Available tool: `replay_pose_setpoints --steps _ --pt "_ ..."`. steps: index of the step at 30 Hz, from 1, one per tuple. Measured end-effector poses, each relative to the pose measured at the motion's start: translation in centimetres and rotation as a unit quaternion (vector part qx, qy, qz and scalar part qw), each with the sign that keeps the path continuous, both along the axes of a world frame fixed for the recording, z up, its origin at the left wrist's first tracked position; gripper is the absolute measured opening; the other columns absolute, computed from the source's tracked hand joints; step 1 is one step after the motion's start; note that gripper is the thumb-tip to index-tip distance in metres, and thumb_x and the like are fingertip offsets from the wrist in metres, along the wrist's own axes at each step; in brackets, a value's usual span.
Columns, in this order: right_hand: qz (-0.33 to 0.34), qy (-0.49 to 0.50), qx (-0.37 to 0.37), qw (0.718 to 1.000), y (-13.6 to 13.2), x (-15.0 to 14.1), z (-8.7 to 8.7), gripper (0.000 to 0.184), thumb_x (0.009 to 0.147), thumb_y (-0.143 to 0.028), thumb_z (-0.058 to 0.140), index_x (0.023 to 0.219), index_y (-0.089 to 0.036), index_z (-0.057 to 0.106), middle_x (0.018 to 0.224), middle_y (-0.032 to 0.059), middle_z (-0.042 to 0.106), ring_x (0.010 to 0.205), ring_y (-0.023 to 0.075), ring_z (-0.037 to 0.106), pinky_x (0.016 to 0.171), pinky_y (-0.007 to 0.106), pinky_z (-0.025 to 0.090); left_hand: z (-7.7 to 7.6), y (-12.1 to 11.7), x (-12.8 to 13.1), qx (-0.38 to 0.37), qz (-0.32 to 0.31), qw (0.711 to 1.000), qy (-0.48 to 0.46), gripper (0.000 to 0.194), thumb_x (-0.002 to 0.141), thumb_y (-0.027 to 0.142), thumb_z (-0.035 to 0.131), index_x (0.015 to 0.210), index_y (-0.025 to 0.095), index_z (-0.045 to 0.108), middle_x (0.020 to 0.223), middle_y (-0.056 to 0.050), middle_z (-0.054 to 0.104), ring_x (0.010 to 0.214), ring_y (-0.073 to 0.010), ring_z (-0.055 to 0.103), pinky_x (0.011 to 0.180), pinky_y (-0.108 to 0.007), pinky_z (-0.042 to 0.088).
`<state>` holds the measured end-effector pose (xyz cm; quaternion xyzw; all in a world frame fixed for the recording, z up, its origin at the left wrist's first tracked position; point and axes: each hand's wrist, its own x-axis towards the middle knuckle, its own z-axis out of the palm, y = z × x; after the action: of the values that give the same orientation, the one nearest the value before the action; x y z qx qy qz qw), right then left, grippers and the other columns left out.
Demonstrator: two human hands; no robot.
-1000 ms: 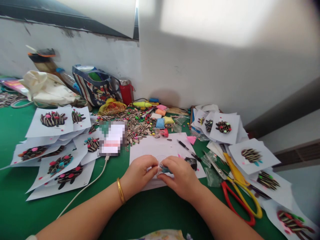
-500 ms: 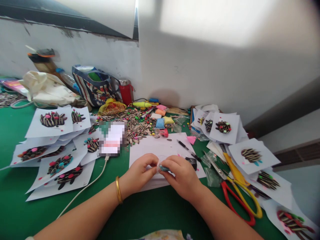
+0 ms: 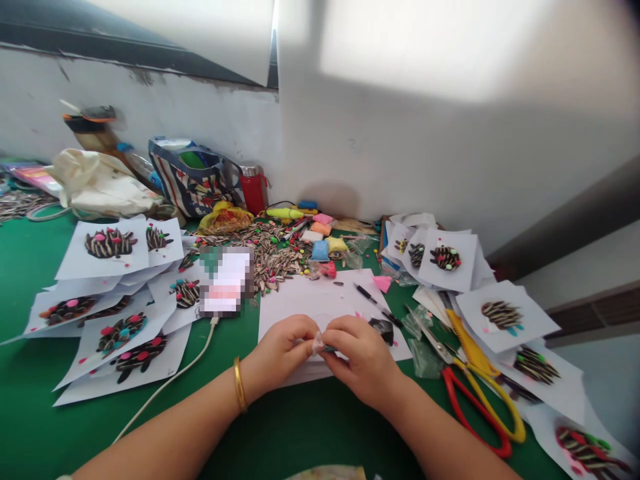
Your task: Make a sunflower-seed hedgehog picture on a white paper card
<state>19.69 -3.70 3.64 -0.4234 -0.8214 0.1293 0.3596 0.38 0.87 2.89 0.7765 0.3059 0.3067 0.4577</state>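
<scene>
Over a sheet of white paper, my two hands meet at a small clear plastic packet with something blue in it. My left hand pinches one end of its crinkled plastic between thumb and fingers. The other end is in my right hand, whose curled fingers hide most of the blue part. Just beyond my right hand lie a black packet and a black pen, both on the paper. Faint drawn lines show on the sheet above my fingers.
Striped sunflower seeds lie heaped behind the paper, beside coloured soft packets. Seed-decorated sheets are stacked left, more sheets right. Scissors with red and yellow handles lie at right. A phone trails a white cable.
Both hands stay together at the packet. The right fingers now cover more of its blue part, and the clear plastic shows more between the hands. The view has tilted slightly.
</scene>
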Motion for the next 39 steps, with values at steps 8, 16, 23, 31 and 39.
replay_pose_setpoints --steps 8,16,23,31,39 --pt "0.011 0.041 -0.018 0.999 -0.03 -0.27 0.39 0.027 0.077 -0.006 0.059 0.096 -0.024 0.064 0.089 0.0034 0.064 0.08 0.0176 0.06 0.073 0.03 0.047 0.19 0.25 -0.15 -0.043 -0.026 0.998 -0.039 0.021 0.086 0.035 0.063 0.078 0.016 0.067 0.085 -0.005 0.067 0.081 -0.0162 0.061 0.077 -0.028 0.048" --pt "0.025 0.048 -0.024 0.998 -0.07 -0.43 0.66 0.03 0.068 -0.002 0.055 0.088 -0.023 0.063 0.085 0.0025 0.062 0.077 0.017 0.059 0.069 0.029 0.046 0.41 0.35 -0.25 -0.049 -0.045 0.997 -0.037 0.015 0.084 0.028 0.066 0.076 0.016 0.069 0.087 -0.005 0.068 0.082 -0.0155 0.062 0.078 -0.027 0.048" --pt "0.02 0.043 -0.016 0.999 -0.17 -0.25 0.41 0.031 0.067 -0.002 0.055 0.088 -0.024 0.063 0.086 0.0024 0.062 0.077 0.0169 0.058 0.07 0.029 0.046 0.32 0.37 -0.3 -0.037 -0.037 0.998 -0.04 0.006 0.082 0.021 0.067 0.078 0.017 0.069 0.09 -0.005 0.07 0.085 -0.0158 0.064 0.081 -0.028 0.048" --pt "0.026 0.054 -0.04 0.997 -0.09 -0.25 0.59 0.029 0.07 -0.002 0.056 0.089 -0.024 0.061 0.086 0.0017 0.062 0.08 0.0168 0.059 0.073 0.029 0.047 0.21 0.41 -0.39 -0.015 -0.035 0.999 -0.022 0.006 0.084 0.021 0.065 0.081 0.018 0.069 0.089 -0.005 0.069 0.085 -0.0157 0.063 0.081 -0.028 0.049" --pt "0.039 0.06 -0.057 0.996 -0.05 -0.34 0.52 0.03 0.069 -0.001 0.054 0.089 -0.023 0.06 0.086 0.0018 0.062 0.08 0.0166 0.058 0.073 0.029 0.046 0.26 0.25 -0.29 -0.005 -0.032 0.999 -0.02 0.008 0.083 0.024 0.066 0.078 0.018 0.069 0.086 -0.005 0.069 0.083 -0.0159 0.063 0.079 -0.028 0.049"
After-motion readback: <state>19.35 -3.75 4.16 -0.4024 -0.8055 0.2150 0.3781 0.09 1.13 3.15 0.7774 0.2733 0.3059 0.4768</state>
